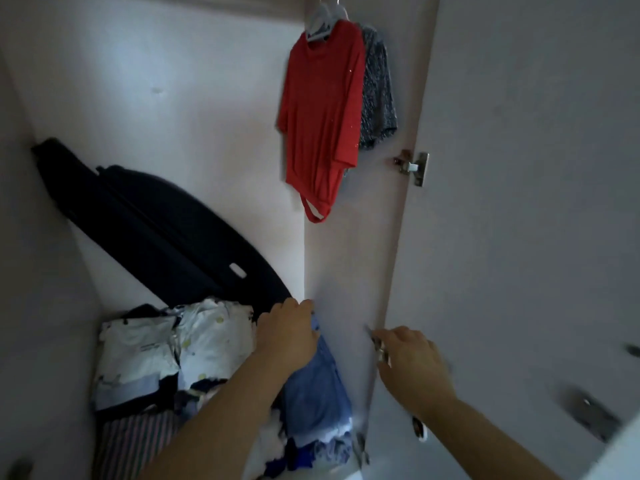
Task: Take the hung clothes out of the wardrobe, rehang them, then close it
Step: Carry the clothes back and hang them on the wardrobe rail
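Low at the right back corner of the wardrobe (173, 98) floor, the left hand (287, 329) reaches in, back of hand up, fingers bent down over the top of a blue cloth (315, 393). Fingertips are hidden, so I cannot tell whether it grips or just touches. The right hand (412, 362) is apart from it, at the front edge of the right side panel (339, 265), fingers curled next to a small metal piece (380, 351). It is motion-blurred, and I cannot tell if it holds the piece.

The blue cloth lies at the right edge of the floor against the side panel, part of a pile. A white bundle (173, 341) sits just left of it at the middle of the floor, and a striped cloth (138, 441) lies at the front left. A long black case (156, 230) leans tilted from the left wall down to the back right corner, behind the pile.

Up in the top right corner, a red shirt (322, 116) hangs on pale hangers (323, 24), with a patterned garment (377, 88) hanging just behind it, touching. Both are still inside, well above the hands. The door (519, 202) stands open at the right, with a metal hinge (414, 167) joining it to the side panel.
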